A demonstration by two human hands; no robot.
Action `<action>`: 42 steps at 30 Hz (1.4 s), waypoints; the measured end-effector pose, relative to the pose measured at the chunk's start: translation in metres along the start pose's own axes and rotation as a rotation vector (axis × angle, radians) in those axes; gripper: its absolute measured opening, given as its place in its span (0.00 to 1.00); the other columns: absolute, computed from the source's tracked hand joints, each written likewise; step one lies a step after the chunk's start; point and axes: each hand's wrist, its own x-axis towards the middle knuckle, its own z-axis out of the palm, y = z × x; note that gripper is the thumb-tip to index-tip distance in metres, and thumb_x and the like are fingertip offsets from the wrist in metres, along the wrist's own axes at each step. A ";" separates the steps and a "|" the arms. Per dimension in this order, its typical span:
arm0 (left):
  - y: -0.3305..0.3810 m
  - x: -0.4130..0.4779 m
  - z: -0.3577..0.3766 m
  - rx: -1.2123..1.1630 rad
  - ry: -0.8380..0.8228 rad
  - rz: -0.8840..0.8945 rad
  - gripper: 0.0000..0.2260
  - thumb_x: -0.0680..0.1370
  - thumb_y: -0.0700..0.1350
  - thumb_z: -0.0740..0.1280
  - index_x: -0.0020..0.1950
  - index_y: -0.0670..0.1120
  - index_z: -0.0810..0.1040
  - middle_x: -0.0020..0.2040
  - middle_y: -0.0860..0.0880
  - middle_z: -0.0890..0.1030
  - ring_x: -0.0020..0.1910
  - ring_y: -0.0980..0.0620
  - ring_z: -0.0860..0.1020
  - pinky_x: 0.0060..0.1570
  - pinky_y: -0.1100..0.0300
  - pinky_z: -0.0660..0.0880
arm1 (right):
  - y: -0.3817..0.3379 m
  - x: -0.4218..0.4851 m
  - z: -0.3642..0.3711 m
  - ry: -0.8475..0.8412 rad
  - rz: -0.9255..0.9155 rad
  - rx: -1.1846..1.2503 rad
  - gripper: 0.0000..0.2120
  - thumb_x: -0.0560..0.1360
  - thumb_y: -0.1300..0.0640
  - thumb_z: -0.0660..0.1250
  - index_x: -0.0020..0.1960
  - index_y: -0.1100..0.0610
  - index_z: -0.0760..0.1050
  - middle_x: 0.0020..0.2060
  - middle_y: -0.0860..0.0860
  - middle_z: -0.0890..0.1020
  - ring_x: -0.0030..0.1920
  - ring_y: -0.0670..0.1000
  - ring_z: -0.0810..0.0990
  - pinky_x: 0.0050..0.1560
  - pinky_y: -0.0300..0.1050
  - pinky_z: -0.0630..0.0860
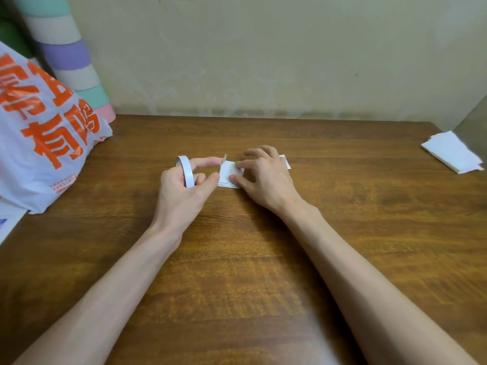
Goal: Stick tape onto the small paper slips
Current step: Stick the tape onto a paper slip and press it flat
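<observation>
Mid-table: your left hand [181, 191] grasps the tape roll [185, 171], a thin white ring that stands on edge with curled fingers hooked through it. The index finger reaches right, and a short tape end [225, 157] stands up at its tip, at the far left corner of the paper slip [228, 175].

The slip lies flat on the table [237, 259], printed side up. Your right hand [263, 177] is released, fingers spread and pressing on the slip's right part. A second white slip [286, 162] peeks out beyond that hand (mostly hidden).

Left edge: a white plastic bag [44, 143] with orange characters, and a pastel-banded roll [68, 56] leaning behind it. Far right: a stack of white sheets [452, 151], well apart.
</observation>
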 end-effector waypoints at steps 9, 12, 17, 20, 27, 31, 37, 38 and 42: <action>-0.002 0.000 0.001 -0.011 0.006 0.001 0.11 0.80 0.39 0.71 0.56 0.54 0.86 0.28 0.48 0.62 0.29 0.49 0.59 0.35 0.58 0.64 | -0.005 -0.005 0.006 0.119 -0.030 0.027 0.10 0.78 0.48 0.74 0.50 0.54 0.89 0.56 0.50 0.85 0.64 0.56 0.73 0.63 0.55 0.71; -0.003 0.001 0.000 -0.027 0.008 -0.004 0.11 0.80 0.39 0.71 0.56 0.54 0.86 0.28 0.48 0.62 0.29 0.49 0.59 0.36 0.58 0.65 | -0.008 -0.006 0.003 0.122 -0.013 0.022 0.13 0.78 0.47 0.74 0.59 0.52 0.87 0.62 0.52 0.82 0.66 0.57 0.72 0.65 0.56 0.71; -0.005 0.002 0.000 -0.039 0.005 -0.004 0.12 0.80 0.38 0.71 0.56 0.53 0.86 0.26 0.52 0.62 0.27 0.54 0.59 0.30 0.64 0.63 | -0.008 -0.008 -0.001 -0.027 0.044 -0.081 0.18 0.82 0.39 0.65 0.66 0.45 0.82 0.77 0.50 0.71 0.79 0.59 0.58 0.70 0.57 0.59; -0.006 0.003 -0.001 -0.038 0.012 -0.006 0.11 0.80 0.38 0.71 0.56 0.54 0.86 0.26 0.51 0.63 0.27 0.54 0.59 0.32 0.63 0.64 | -0.008 -0.009 0.001 0.009 0.030 -0.068 0.15 0.82 0.41 0.67 0.62 0.47 0.85 0.73 0.50 0.74 0.78 0.58 0.60 0.67 0.56 0.60; -0.007 0.004 -0.004 0.027 0.065 0.044 0.18 0.78 0.47 0.76 0.68 0.56 0.81 0.41 0.51 0.78 0.35 0.59 0.76 0.45 0.70 0.76 | -0.009 -0.012 0.006 0.122 0.006 0.095 0.10 0.78 0.48 0.74 0.56 0.51 0.88 0.64 0.53 0.82 0.70 0.58 0.70 0.65 0.56 0.66; -0.007 0.002 -0.003 0.117 0.023 0.045 0.24 0.73 0.55 0.79 0.67 0.64 0.76 0.59 0.54 0.83 0.35 0.59 0.81 0.43 0.72 0.76 | -0.012 -0.016 -0.001 0.183 -0.028 0.176 0.12 0.79 0.48 0.74 0.57 0.53 0.88 0.60 0.52 0.84 0.65 0.56 0.73 0.63 0.46 0.69; -0.005 0.001 0.001 0.202 -0.010 0.058 0.32 0.74 0.52 0.79 0.77 0.55 0.73 0.51 0.73 0.82 0.34 0.54 0.83 0.46 0.66 0.81 | -0.022 -0.030 -0.012 0.126 -0.021 0.233 0.14 0.79 0.47 0.73 0.61 0.52 0.86 0.61 0.51 0.82 0.66 0.52 0.75 0.60 0.43 0.69; -0.006 0.000 0.002 0.206 -0.013 0.065 0.33 0.75 0.51 0.78 0.79 0.56 0.70 0.49 0.69 0.85 0.33 0.54 0.83 0.45 0.67 0.80 | -0.022 -0.032 -0.013 0.112 -0.009 0.262 0.15 0.79 0.46 0.74 0.62 0.51 0.85 0.61 0.50 0.82 0.65 0.51 0.76 0.60 0.42 0.69; -0.012 0.002 -0.001 0.256 0.009 0.102 0.31 0.78 0.45 0.75 0.78 0.59 0.70 0.48 0.58 0.88 0.32 0.53 0.83 0.46 0.62 0.81 | -0.019 -0.037 -0.019 0.108 0.069 0.400 0.16 0.75 0.46 0.78 0.60 0.50 0.84 0.56 0.46 0.82 0.54 0.42 0.79 0.51 0.34 0.71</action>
